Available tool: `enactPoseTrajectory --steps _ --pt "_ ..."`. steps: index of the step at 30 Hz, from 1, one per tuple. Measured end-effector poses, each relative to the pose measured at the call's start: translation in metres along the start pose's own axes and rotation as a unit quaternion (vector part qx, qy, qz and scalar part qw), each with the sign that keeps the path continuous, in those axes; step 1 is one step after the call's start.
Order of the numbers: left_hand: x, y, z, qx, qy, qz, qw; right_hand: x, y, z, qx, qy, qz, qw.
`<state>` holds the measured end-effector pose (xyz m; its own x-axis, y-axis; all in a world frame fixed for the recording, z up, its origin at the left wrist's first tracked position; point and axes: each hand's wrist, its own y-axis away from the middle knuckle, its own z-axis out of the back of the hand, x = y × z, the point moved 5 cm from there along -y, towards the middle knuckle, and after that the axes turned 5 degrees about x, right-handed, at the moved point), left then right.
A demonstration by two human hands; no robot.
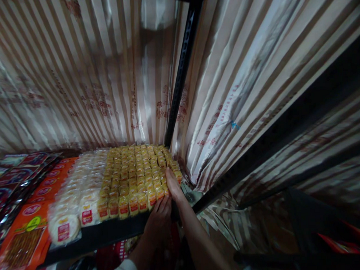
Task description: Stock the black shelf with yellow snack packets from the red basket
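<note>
Rows of small yellow wrapped snack packets (pixel 134 180) stand tightly side by side on a dark shelf. At their front right corner, my left hand (pixel 159 218) rests with its fingers stretched out against the front packets. My right hand (pixel 173 186) lies along the right side of the same block, a finger stretched up beside the end row. Its other fingers are mostly hidden. Neither hand shows a packet lifted off the shelf. Left of the yellow ones stand rows of round white wrapped cakes (pixel 64 229) in clear film.
Orange snack bags (pixel 29 223) and dark shiny bags (pixel 19 184) lie farther left. A black perforated post (pixel 180 76) rises at the back corner, and a dark beam (pixel 257 144) slants across the right. Striped sheeting (pixel 77 75) hangs behind. The shelf's front edge (pixel 112 230) is dark.
</note>
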<state>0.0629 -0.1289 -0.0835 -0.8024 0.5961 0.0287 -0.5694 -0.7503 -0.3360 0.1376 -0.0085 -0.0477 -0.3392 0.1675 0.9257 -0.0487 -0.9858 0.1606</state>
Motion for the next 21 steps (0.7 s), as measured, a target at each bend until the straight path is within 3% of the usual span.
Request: enactPoseTrajectory --steps 10,14,21 --pt "0.001 0.002 -0.004 -0.032 -0.016 -0.021 0.999 0.001 -0.019 -0.003 0.031 0.017 0.018 0.999" --pt "0.001 0.002 -0.005 -0.035 -0.010 -0.013 0.999 0.014 -0.019 -0.003 0.052 0.082 0.014 0.995" --pt "0.002 0.003 -0.007 -0.042 -0.014 -0.020 0.999 0.040 -0.028 -0.002 0.027 0.136 0.017 0.990"
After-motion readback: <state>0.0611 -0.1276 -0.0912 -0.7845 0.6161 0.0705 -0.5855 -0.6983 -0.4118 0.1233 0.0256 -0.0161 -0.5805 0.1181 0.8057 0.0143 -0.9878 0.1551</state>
